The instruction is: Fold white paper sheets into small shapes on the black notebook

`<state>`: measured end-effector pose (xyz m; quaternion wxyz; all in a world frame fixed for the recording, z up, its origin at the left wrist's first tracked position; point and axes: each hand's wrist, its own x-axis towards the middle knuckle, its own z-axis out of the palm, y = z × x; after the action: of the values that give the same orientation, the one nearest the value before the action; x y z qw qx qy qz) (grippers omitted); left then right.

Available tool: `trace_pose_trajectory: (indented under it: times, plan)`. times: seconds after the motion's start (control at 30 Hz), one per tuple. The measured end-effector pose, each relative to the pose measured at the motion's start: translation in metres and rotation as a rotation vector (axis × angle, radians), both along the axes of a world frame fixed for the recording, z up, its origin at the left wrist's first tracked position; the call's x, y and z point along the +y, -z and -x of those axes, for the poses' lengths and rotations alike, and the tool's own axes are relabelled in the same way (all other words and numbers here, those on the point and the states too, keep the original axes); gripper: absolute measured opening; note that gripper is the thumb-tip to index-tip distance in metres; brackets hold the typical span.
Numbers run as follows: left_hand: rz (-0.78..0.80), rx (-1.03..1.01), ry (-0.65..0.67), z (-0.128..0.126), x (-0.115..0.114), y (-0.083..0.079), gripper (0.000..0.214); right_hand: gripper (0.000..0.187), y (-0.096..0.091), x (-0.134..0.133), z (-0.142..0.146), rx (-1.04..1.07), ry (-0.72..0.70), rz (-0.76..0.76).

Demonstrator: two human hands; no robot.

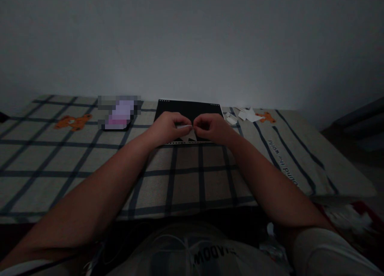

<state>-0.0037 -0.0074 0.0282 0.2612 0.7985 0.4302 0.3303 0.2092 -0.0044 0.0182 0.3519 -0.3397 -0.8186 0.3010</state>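
Above a black rectangular mat or board (187, 107), my two hands almost meet at the fingertips. My left hand (170, 127) is closed in a pinch on a small piece of white paper (189, 137). Pointed white shapes of the paper show below the fingers, against the black surface. My right hand (213, 128) is also pinched, with thumb and forefinger tips beside the paper's edge. Whatever sits between its fingertips is too small to make out. Just right of the mat lies a small folded white piece (231, 119), with white paper scraps (249, 115) beyond it.
A phone (120, 114), partly pixelated, stands or lies left of the mat. A checked tablecloth (186, 172) with printed orange bears covers the table. Behind it rises a plain grey wall (192, 44). White material (349, 220) shows below the table's right edge. The light is dim.
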Motion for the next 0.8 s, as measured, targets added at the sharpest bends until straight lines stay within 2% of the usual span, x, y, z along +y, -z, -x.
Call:
trace_pose_trajectory:
  times: [0.23,0.4,0.5,0.67,0.8]
  plan:
    - [0.058,-0.074,0.001,0.000,0.000,-0.003,0.015,0.007,-0.002,-0.006,0.007,0.010,0.065,-0.221]
    - [0.111,-0.112,-0.005,0.000,-0.001,-0.005,0.017,0.007,-0.002,-0.009,0.010,-0.007,0.102,-0.278]
    - [0.105,-0.130,-0.033,0.001,0.000,-0.005,0.016,0.004,0.001,-0.007,0.009,0.074,0.091,-0.209]
    - [0.041,-0.116,-0.027,0.004,0.000,-0.005,0.019,0.023,0.007,0.003,0.003,0.193,-0.015,0.032]
    - [0.003,-0.092,0.010,0.004,0.000,-0.005,0.022,0.027,0.010,0.009,0.001,0.220,-0.092,0.092]
